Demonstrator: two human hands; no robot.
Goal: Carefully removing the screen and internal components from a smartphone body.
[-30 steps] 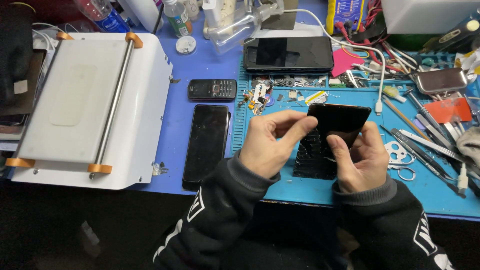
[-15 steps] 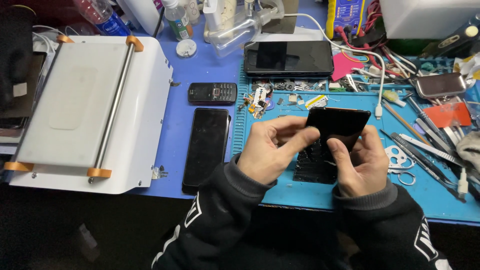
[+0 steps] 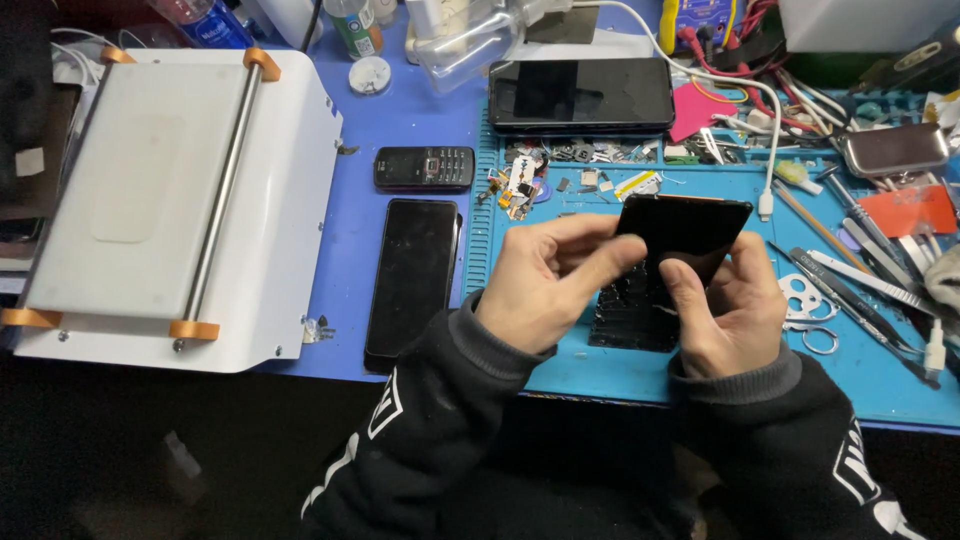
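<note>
Bench layout, biggest first: white machine (image 3: pixel 170 200) with two steel rails and orange end caps sat far left on the blue table (image 3: pixel 400 120), well apart from both hands. Blue work mat (image 3: pixel 860 370) covered the right half, with a large dark phone (image 3: pixel 582 94) lying crosswise along its top edge, tweezers and small scissors (image 3: pixel 805 310) to the right, and loose small parts scattered near the top. Between machine and mat, a black phone (image 3: pixel 413 280) lay face up with its long axis running away from the person, and a small keypad phone (image 3: pixel 424 168) sat just above it. Held thing was a black phone panel (image 3: pixel 685 232), raised over the mat in front of the person, tilted, top edge away from the camera, long axis roughly away from the body. Left hand (image 3: pixel 545 280) was closed on the panel's left edge, thumb and fingers pinching it. Right hand (image 3: pixel 730 305) was closed on the lower right part, thumb pressed on the face. Both hands touched it; neither was clearly nearer. A dark ribbed piece (image 3: pixel 625 315) lay flat on the mat directly beneath, partly hidden by the hands; couldn't tell what it was.
</note>
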